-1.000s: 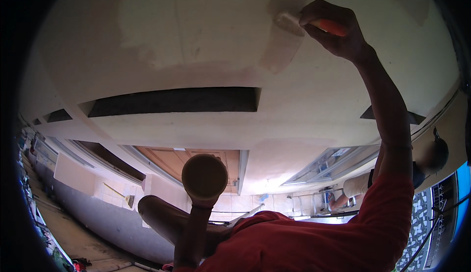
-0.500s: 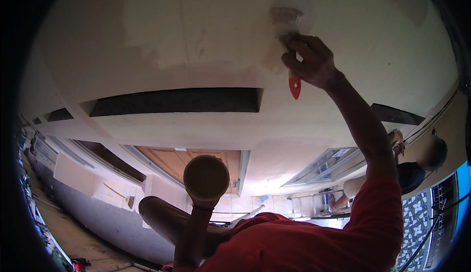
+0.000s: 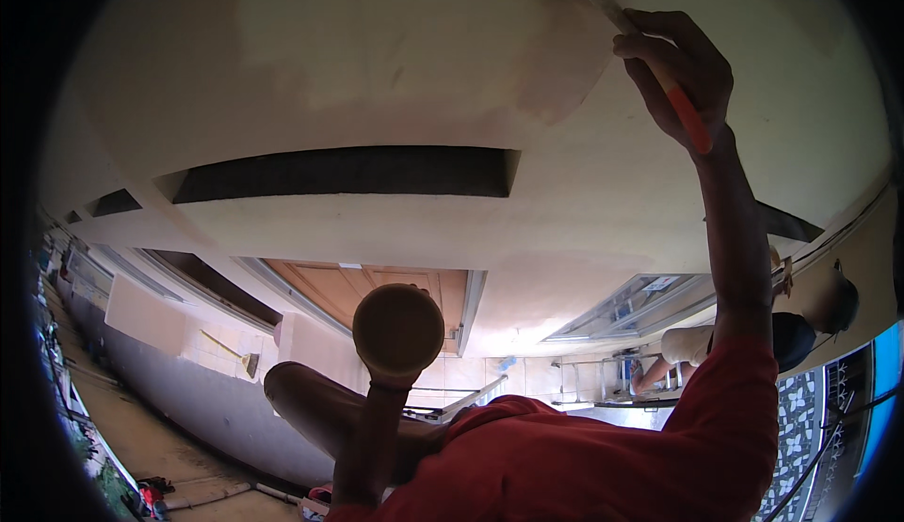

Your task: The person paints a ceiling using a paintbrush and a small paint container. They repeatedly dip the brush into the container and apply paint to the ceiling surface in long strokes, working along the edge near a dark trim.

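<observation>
My right hand, raised high on the right, is closed around the wooden handle of a paintbrush with a red end. The brush slants up and left, its bristles at the pale wall, beside a darker, wet-looking patch. Lower down, my left hand holds up a round, light-brown cup. The cup hides most of those fingers, and whatever is inside is too dark to make out.
A long dark slot cuts the wall above a wooden door. Below right, another person stands near a metal ladder and a window. A broom lies far down on the left.
My right hand has moved up and right with the paintbrush, and the brush has turned to slant leftward. The darker patch shows where the hand was. My left hand and the cup stay nearly in place.
</observation>
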The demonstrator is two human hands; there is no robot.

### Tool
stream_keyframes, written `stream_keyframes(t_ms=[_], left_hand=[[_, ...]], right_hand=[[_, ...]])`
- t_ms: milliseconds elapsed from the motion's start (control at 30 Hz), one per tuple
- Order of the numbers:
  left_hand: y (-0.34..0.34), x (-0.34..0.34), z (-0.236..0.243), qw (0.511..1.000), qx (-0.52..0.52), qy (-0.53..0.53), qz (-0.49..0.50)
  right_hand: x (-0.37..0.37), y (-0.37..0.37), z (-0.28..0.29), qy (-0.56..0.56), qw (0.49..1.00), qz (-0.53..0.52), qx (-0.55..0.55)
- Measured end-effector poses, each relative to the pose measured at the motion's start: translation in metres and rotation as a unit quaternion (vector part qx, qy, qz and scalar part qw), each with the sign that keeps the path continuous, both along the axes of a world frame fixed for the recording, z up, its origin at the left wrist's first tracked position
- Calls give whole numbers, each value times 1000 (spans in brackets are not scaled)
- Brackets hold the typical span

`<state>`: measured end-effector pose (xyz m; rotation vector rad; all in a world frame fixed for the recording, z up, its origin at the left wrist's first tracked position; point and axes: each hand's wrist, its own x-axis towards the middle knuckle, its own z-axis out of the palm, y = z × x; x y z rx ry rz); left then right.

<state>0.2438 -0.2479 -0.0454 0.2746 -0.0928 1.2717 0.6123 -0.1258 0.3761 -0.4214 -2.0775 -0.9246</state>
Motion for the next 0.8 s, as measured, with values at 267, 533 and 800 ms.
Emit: stream_keyframes(t_ms=[267,533,800], left_hand=[[3,-1,-6,999,-33,-5,9],[1,-3,-4,998,-53,-9,17],[3,0,-12,999,-32,-19,-4]], right_hand=[[-16,31,-150,-114,987,-85,74],[-25,3,-208,-72,994,-34,-73],[-81,20,-213,329,873,206,-296]])
